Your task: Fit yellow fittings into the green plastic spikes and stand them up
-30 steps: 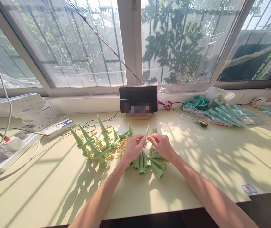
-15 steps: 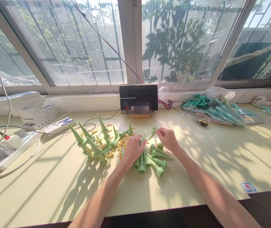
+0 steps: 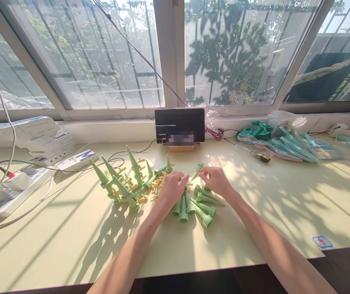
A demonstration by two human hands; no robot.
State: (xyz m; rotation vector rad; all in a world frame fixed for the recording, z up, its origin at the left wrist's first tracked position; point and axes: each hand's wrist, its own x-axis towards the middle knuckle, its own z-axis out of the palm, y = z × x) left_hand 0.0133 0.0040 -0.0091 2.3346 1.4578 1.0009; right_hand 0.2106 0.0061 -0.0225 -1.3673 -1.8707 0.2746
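My left hand [image 3: 172, 188] is closed with thumb and fingers together around a green watering spike, mostly hidden by the hand; a small yellow tip shows beside the thumb. To the right, my right hand [image 3: 217, 180] has its fingertips pinched; anything between them is too small to make out. Just left of those fingertips is a green cone-shaped spike [image 3: 197, 170], tip toward me. Below the hands lie several loose green spikes [image 3: 183, 214], hollow ends facing me, with more spikes [image 3: 207, 210] fanned to the right. Small yellow valves [image 3: 156, 188] are heaped beyond my left wrist.
Several assembled spikes with yellow valves [image 3: 128, 196] stand on the left. A dark screen [image 3: 179, 125] on a stand is at the back. Boxes [image 3: 76, 160] and a power strip [image 3: 18, 192] occupy the left; bagged green pieces [image 3: 294, 143] and a yellow-black tool [image 3: 264, 158] lie back right.
My right fingertips have moved slightly down beside the cone-shaped spike. The spike tip that rose above my left thumb is now mostly hidden. The view has shifted slightly.
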